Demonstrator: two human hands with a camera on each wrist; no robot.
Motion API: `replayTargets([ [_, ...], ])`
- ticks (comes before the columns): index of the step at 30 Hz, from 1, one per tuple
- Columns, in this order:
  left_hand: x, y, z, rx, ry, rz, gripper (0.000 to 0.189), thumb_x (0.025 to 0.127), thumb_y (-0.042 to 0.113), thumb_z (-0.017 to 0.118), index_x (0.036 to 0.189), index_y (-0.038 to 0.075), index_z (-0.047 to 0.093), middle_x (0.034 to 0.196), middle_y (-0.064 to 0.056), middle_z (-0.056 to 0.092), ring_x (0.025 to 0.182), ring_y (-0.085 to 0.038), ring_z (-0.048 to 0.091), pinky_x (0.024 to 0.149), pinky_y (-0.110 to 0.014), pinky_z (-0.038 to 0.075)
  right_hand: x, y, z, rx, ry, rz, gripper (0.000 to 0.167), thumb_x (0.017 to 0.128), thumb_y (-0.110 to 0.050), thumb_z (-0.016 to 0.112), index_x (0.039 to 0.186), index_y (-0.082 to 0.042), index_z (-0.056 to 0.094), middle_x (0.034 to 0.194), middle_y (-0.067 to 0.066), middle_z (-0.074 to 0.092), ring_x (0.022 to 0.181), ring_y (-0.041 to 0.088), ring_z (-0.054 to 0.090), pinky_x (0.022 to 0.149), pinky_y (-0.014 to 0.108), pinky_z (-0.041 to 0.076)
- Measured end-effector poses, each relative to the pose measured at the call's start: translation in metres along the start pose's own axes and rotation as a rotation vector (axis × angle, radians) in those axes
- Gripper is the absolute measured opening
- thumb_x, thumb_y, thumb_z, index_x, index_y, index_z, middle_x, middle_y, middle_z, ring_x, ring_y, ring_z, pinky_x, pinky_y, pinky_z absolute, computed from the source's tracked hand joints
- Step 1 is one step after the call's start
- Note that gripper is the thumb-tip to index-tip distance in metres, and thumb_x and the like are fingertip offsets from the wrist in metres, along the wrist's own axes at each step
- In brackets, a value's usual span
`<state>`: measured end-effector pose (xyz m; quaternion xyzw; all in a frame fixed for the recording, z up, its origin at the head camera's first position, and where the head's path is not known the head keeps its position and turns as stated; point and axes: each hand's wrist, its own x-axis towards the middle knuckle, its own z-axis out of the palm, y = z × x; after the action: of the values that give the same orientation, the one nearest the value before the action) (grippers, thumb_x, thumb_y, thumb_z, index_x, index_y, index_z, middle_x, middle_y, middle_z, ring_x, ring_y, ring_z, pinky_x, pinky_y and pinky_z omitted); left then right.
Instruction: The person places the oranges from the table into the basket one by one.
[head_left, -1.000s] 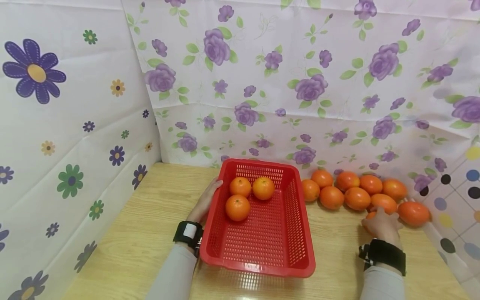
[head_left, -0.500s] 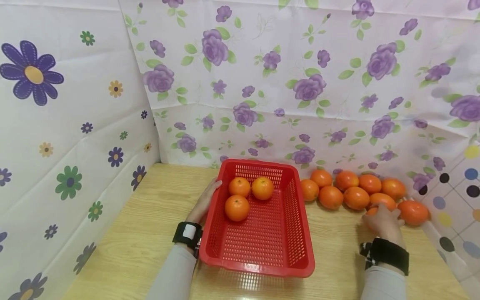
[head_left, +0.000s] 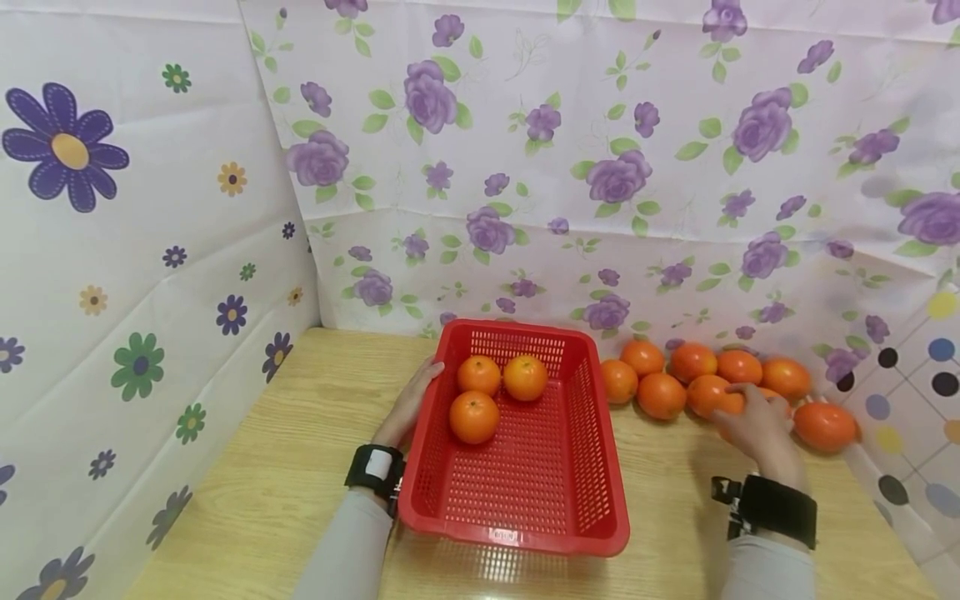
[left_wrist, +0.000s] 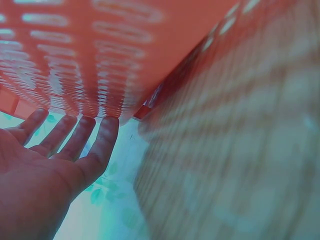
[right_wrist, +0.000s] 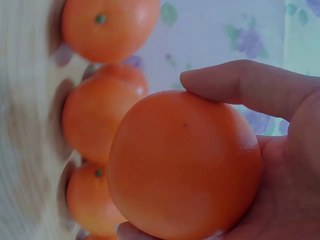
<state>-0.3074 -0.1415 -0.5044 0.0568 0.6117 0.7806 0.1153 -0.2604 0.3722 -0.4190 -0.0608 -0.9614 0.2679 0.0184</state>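
My right hand [head_left: 759, 429] grips an orange [right_wrist: 185, 165] between thumb and fingers, at the front of the row of loose oranges [head_left: 662, 396]. In the right wrist view the thumb lies on the upper side of this fruit, and a fingertip shows at its lower edge. The red plastic basket [head_left: 525, 533] stands mid-table and contains three oranges [head_left: 475, 417] grouped toward its back left. At the basket's left side is my left hand [head_left: 408, 408]. Its fingers [left_wrist: 102, 142] are extended, with the tips at the slotted side wall in the left wrist view.
Several oranges lie in two rough rows right of the basket, along the back wall; one large orange [head_left: 825, 427] lies at the right end. Flower-printed sheets [head_left: 480, 167] close off the back and sides of the wooden table [head_left: 247, 467].
My right hand has lifted an orange from the front of the group and moved slightly left and back with it. The left hand and the basket stay in place.
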Motion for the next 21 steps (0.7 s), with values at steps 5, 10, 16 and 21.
replayTargets([
  [5,0.001,-0.001,0.0,-0.005,-0.005,0.0,0.057,0.11,0.046,0.044,0.161,0.025,0.028,0.16,-0.011,0.04,0.142,-0.032,0.044,0.111,-0.054,0.045,-0.002,-0.015,0.003,0.003,0.025,-0.065,0.058,0.099,-0.031,0.064,0.136,0.009,0.046,0.134,0.051,0.035,0.129,0.066,0.025,0.098,0.077,0.031],
  [10,0.001,-0.001,0.0,-0.004,-0.004,0.003,0.058,0.11,0.046,0.044,0.162,0.025,0.028,0.159,-0.012,0.041,0.142,-0.032,0.044,0.11,-0.053,0.046,-0.002,-0.029,0.007,0.028,-0.001,-0.108,0.06,0.098,-0.03,0.066,0.14,0.007,0.044,0.139,0.051,0.029,0.124,0.064,0.032,0.093,0.076,0.036],
  [16,0.002,-0.001,-0.001,0.013,-0.001,0.009,0.06,0.11,0.045,0.043,0.163,0.022,0.026,0.161,-0.014,0.038,0.143,-0.035,0.043,0.111,-0.054,0.044,-0.003,-0.044,0.011,0.057,-0.032,-0.158,0.055,0.098,-0.027,0.067,0.138,0.004,0.047,0.137,0.048,0.03,0.114,0.062,0.04,0.091,0.074,0.039],
  [21,0.002,-0.001,-0.001,0.023,0.008,0.006,0.062,0.11,0.045,0.042,0.164,0.021,0.024,0.162,-0.015,0.037,0.144,-0.035,0.041,0.113,-0.056,0.042,-0.004,-0.055,0.014,0.077,-0.049,-0.19,0.052,0.099,-0.023,0.066,0.14,0.003,0.047,0.134,0.044,0.032,0.111,0.057,0.04,0.087,0.069,0.043],
])
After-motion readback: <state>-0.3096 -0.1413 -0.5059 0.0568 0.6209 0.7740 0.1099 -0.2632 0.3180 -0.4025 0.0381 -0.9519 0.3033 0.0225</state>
